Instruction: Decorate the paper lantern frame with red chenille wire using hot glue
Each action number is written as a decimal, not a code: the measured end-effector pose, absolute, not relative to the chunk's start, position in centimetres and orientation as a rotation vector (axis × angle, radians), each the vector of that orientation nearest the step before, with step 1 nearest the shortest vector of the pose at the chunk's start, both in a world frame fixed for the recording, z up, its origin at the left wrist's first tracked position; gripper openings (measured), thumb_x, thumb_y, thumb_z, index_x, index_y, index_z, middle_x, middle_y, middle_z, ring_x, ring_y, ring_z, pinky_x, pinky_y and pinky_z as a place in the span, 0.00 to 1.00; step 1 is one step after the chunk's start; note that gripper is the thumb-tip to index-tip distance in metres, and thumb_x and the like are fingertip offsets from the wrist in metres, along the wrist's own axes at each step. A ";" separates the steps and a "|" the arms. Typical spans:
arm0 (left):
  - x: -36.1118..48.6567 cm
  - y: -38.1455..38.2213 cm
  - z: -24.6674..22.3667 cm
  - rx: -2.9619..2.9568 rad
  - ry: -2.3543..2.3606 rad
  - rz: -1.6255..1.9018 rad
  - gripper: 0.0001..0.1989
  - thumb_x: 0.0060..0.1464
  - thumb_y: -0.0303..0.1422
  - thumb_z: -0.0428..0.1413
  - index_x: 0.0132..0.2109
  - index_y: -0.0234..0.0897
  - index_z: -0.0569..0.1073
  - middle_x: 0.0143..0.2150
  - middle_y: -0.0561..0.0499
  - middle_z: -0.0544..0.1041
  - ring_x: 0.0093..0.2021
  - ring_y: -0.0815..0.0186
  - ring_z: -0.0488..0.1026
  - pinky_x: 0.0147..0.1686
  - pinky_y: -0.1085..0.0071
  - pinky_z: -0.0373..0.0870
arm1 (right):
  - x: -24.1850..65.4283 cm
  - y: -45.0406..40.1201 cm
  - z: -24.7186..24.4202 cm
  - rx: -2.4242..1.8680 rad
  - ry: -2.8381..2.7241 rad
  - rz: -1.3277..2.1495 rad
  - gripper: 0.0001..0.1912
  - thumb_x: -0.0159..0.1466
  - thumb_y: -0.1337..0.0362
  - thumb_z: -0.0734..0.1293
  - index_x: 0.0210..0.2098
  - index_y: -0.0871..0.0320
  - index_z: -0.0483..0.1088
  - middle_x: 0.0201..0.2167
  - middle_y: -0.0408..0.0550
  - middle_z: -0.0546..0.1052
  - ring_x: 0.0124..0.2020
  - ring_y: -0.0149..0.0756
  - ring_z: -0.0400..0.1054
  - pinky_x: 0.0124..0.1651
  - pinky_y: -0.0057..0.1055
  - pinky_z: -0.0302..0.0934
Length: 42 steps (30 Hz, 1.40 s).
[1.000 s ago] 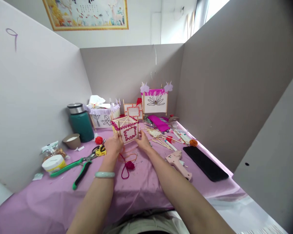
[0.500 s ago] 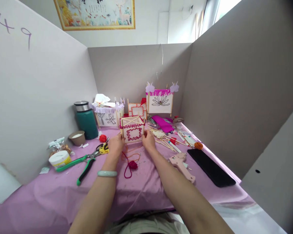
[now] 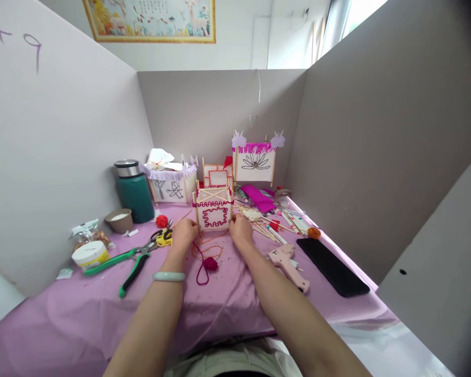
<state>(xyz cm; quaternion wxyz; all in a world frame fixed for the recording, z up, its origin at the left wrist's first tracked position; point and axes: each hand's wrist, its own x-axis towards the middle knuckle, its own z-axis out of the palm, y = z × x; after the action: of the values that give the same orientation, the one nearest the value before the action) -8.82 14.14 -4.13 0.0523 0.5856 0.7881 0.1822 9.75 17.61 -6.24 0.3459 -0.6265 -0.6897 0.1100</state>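
Note:
A small paper lantern (image 3: 215, 217) with a wooden-stick frame and wavy dark-red yarn on its front panel stands upright at the middle of the table. My left hand (image 3: 186, 233) pinches its lower left corner, and my right hand (image 3: 241, 230) grips the lower right corner; both are closed on it. Thin sticks cross over its top. In front of it lies a ball of dark-red yarn (image 3: 210, 264) with a loop trailing off, beside thin orange strands.
To the left are green-handled pliers (image 3: 135, 259), scissors with yellow yarn (image 3: 164, 238), a white tub (image 3: 90, 255), a bowl (image 3: 120, 221) and a green bottle (image 3: 134, 195). A glue gun (image 3: 288, 266) and black phone (image 3: 332, 266) lie right. Decorated lanterns (image 3: 255, 166) and loose sticks sit behind.
The lantern's top has tipped slightly, showing more of its upper side and back stick ends. Both hands keep hold of its lower corners. The whole view has shifted a little.

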 end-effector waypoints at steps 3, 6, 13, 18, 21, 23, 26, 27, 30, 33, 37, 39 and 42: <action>-9.0 14.1 -4.0 1.717 2.453 0.585 0.16 0.60 0.37 0.54 0.54 0.37 0.69 0.53 0.44 0.71 0.49 0.61 0.72 0.46 0.59 0.72 | 9.2 16.9 -6.1 -1.653 -1.829 0.277 0.15 0.68 0.60 0.64 0.52 0.58 0.67 0.50 0.51 0.71 0.46 0.39 0.70 0.46 0.42 0.68; -9.2 14.1 -3.9 1.669 2.488 0.609 0.17 0.60 0.37 0.54 0.54 0.37 0.69 0.53 0.44 0.71 0.49 0.60 0.72 0.46 0.59 0.72 | 8.5 16.2 -6.0 -1.642 -1.867 0.254 0.14 0.68 0.60 0.64 0.51 0.59 0.68 0.50 0.51 0.72 0.45 0.39 0.71 0.46 0.41 0.68; -9.8 14.7 -3.9 1.659 2.462 0.700 0.17 0.60 0.37 0.54 0.54 0.36 0.69 0.53 0.44 0.71 0.49 0.60 0.72 0.46 0.58 0.72 | 7.9 14.9 -5.6 -1.529 -1.940 0.168 0.10 0.67 0.60 0.65 0.44 0.59 0.71 0.42 0.49 0.77 0.42 0.38 0.72 0.45 0.36 0.65; -9.3 14.9 -3.8 1.733 2.359 0.753 0.17 0.60 0.37 0.54 0.54 0.35 0.68 0.52 0.44 0.71 0.47 0.61 0.72 0.45 0.58 0.73 | 7.3 14.7 -5.9 -1.480 -1.960 0.116 0.10 0.66 0.59 0.65 0.44 0.56 0.71 0.42 0.50 0.79 0.42 0.38 0.72 0.42 0.30 0.61; -8.9 14.6 -3.8 1.723 2.402 0.777 0.17 0.60 0.37 0.54 0.54 0.35 0.68 0.52 0.44 0.71 0.48 0.60 0.72 0.45 0.58 0.73 | 6.8 14.8 -6.3 -1.462 -1.991 0.106 0.11 0.64 0.57 0.66 0.42 0.57 0.72 0.39 0.51 0.79 0.39 0.39 0.73 0.39 0.29 0.60; -8.6 14.3 -3.8 1.710 2.457 0.802 0.17 0.60 0.38 0.54 0.53 0.35 0.69 0.51 0.45 0.72 0.47 0.61 0.72 0.46 0.58 0.72 | 6.8 14.9 -6.5 -1.456 -1.998 0.098 0.13 0.64 0.54 0.66 0.39 0.58 0.73 0.37 0.52 0.80 0.37 0.40 0.73 0.37 0.30 0.60; -7.7 13.7 -3.5 1.732 2.520 0.884 0.15 0.62 0.40 0.50 0.46 0.34 0.74 0.43 0.44 0.77 0.44 0.59 0.74 0.43 0.61 0.70 | 7.4 14.8 -6.4 -1.433 -1.983 0.085 0.17 0.64 0.50 0.65 0.35 0.58 0.74 0.33 0.52 0.80 0.34 0.40 0.73 0.35 0.30 0.59; -7.3 13.5 -3.5 1.766 2.523 0.925 0.17 0.62 0.41 0.47 0.43 0.35 0.75 0.40 0.44 0.78 0.44 0.59 0.75 0.43 0.63 0.69 | 7.6 14.8 -6.3 -1.419 -1.971 0.080 0.18 0.65 0.49 0.64 0.33 0.58 0.74 0.31 0.51 0.80 0.33 0.40 0.73 0.34 0.30 0.59; -5.9 13.0 -3.4 1.960 2.436 1.027 0.21 0.63 0.45 0.44 0.38 0.37 0.76 0.36 0.47 0.80 0.40 0.63 0.76 0.40 0.71 0.65 | 8.3 14.6 -5.9 -1.352 -1.922 0.057 0.22 0.70 0.51 0.57 0.31 0.57 0.74 0.29 0.50 0.79 0.32 0.38 0.73 0.35 0.29 0.59; -4.7 12.7 -3.5 2.119 2.340 1.060 0.19 0.60 0.46 0.47 0.36 0.39 0.76 0.35 0.49 0.80 0.38 0.66 0.75 0.37 0.73 0.62 | 8.7 14.6 -5.6 -1.271 -1.854 0.025 0.21 0.72 0.59 0.52 0.37 0.58 0.74 0.34 0.50 0.79 0.37 0.37 0.72 0.39 0.28 0.59; -3.9 12.8 -3.8 2.177 2.337 1.058 0.16 0.59 0.43 0.50 0.36 0.38 0.76 0.34 0.47 0.80 0.35 0.64 0.75 0.33 0.72 0.60 | 8.7 14.8 -5.6 -1.137 -1.800 -0.014 0.18 0.70 0.65 0.54 0.55 0.60 0.67 0.46 0.52 0.75 0.46 0.37 0.69 0.47 0.28 0.60; -3.8 12.9 -3.9 2.185 2.352 1.038 0.15 0.58 0.41 0.50 0.36 0.38 0.76 0.33 0.46 0.80 0.34 0.63 0.75 0.33 0.71 0.59 | 8.5 14.8 -5.8 -1.077 -1.806 -0.024 0.22 0.68 0.66 0.56 0.60 0.58 0.62 0.48 0.52 0.73 0.46 0.38 0.68 0.47 0.29 0.62; -3.8 12.9 -3.9 2.199 2.364 0.999 0.14 0.58 0.40 0.49 0.35 0.38 0.76 0.33 0.46 0.80 0.34 0.62 0.75 0.32 0.71 0.59 | 8.3 14.8 -6.0 -1.031 -1.817 -0.027 0.25 0.65 0.67 0.59 0.62 0.56 0.61 0.46 0.52 0.72 0.42 0.39 0.69 0.44 0.31 0.64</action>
<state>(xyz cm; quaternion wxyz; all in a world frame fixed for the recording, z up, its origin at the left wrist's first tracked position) -3.79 12.89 -3.85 -0.1190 0.6460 0.6945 0.2935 8.28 14.84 -6.05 0.5021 -0.4266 -0.7522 -0.0110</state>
